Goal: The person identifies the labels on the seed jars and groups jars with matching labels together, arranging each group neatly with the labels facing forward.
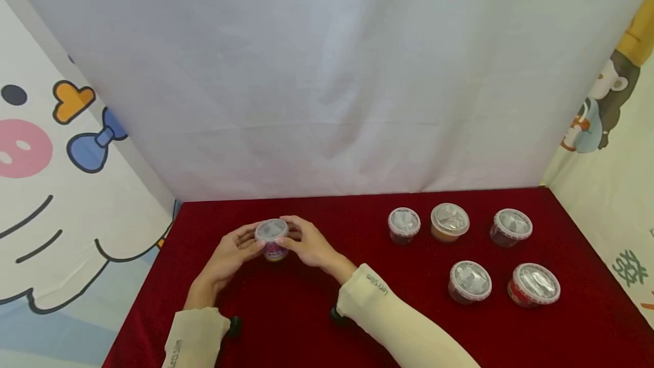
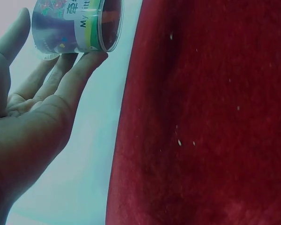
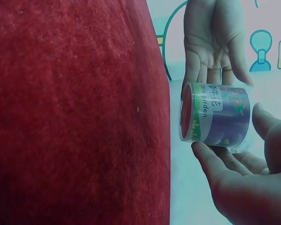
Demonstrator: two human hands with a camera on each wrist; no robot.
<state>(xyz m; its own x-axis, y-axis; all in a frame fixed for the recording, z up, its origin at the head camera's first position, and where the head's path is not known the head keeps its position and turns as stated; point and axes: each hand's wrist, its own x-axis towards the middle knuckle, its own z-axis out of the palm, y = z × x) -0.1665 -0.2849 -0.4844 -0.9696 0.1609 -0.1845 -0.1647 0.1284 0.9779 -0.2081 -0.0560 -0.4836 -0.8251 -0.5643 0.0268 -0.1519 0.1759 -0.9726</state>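
A small clear plastic tub point(image 1: 275, 251) is held up between both hands at the left of the red cloth, lid upward. My left hand point(image 1: 227, 257) grips its left side, thumb in front near the lid rim and fingers behind. On the other side my right hand point(image 1: 309, 246) grips it the same way. The right wrist view shows the tub's purple label point(image 3: 225, 115) with flowers and the word "garden". From the left wrist, the tub's base point(image 2: 111, 23) shows off the cloth, with fingertips close under it.
On the right of the red cloth point(image 1: 327, 311) stand several similar lidded tubs: a small one point(image 1: 403, 225), a tan one point(image 1: 449, 222), a dark one point(image 1: 511, 227), another point(image 1: 470, 281) and a red one point(image 1: 533, 284). A white curtain point(image 1: 327, 72) hangs behind.
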